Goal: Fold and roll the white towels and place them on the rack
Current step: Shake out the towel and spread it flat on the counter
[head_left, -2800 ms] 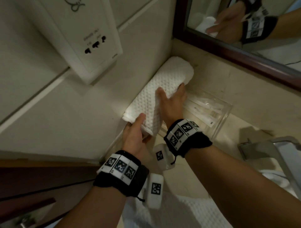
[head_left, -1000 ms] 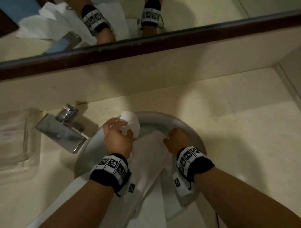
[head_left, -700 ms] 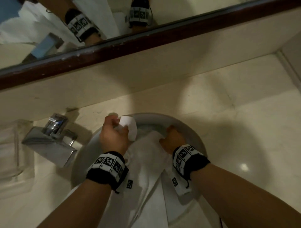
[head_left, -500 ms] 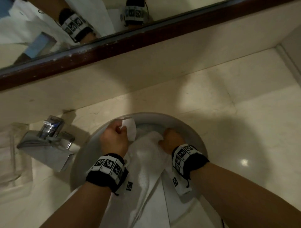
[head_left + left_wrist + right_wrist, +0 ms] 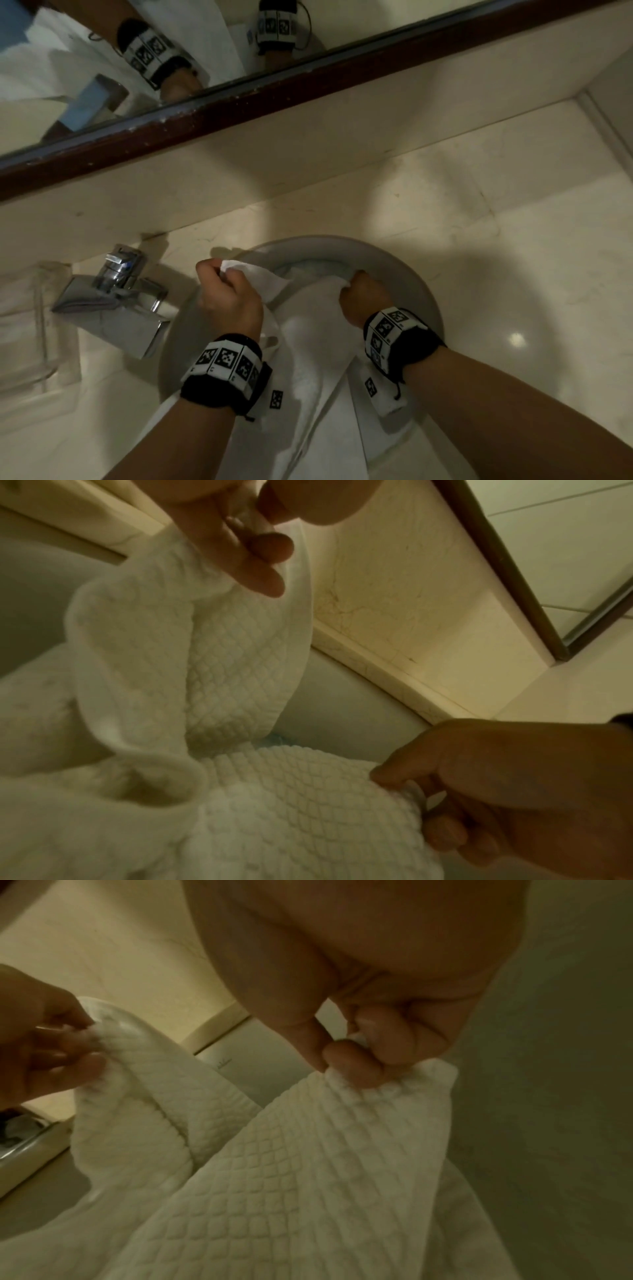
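Note:
A white waffle-weave towel (image 5: 308,370) lies crumpled in the round white sink basin (image 5: 404,270) and hangs over its front edge. My left hand (image 5: 226,291) pinches one top corner of the towel (image 5: 212,647), lifted above the basin's left rim. My right hand (image 5: 359,294) grips the other corner of the towel (image 5: 308,1164), fingers curled round the cloth near the basin's far wall. In the left wrist view the right hand (image 5: 496,791) shows at the lower right; in the right wrist view the left hand (image 5: 44,1047) shows at the left edge.
A chrome faucet (image 5: 113,301) stands left of the basin. A clear plastic tray (image 5: 30,325) sits at the far left on the beige counter (image 5: 513,240). A dark-framed mirror (image 5: 239,102) runs along the back wall.
About three seconds ago both hands set a rolled towel by the wall; since then they moved to the sink and took hold of this towel's corners. My left hand has lifted its corner slightly.

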The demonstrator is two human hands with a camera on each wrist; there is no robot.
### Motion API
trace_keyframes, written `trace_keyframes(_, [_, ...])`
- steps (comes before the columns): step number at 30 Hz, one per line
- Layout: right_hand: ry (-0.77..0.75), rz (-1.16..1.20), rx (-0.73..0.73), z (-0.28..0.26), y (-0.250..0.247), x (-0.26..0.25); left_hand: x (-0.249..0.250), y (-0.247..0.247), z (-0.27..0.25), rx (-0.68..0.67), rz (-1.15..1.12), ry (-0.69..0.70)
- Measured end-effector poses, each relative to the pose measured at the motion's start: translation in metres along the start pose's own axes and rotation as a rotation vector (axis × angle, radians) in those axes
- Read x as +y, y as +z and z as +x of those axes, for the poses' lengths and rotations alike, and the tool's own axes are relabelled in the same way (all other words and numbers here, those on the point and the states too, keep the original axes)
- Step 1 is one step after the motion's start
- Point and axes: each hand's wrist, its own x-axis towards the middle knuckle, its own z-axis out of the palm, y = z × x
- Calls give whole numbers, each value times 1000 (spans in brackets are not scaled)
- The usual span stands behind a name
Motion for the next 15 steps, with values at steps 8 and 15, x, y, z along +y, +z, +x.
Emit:
trace_keyframes(8, [-40,140,42,-18,-1,8,1,-21,-19,4,-25,43])
trace_keyframes(15, [-118,271,68,-47,-12,1,-4,-31,-36,24,-43,122])
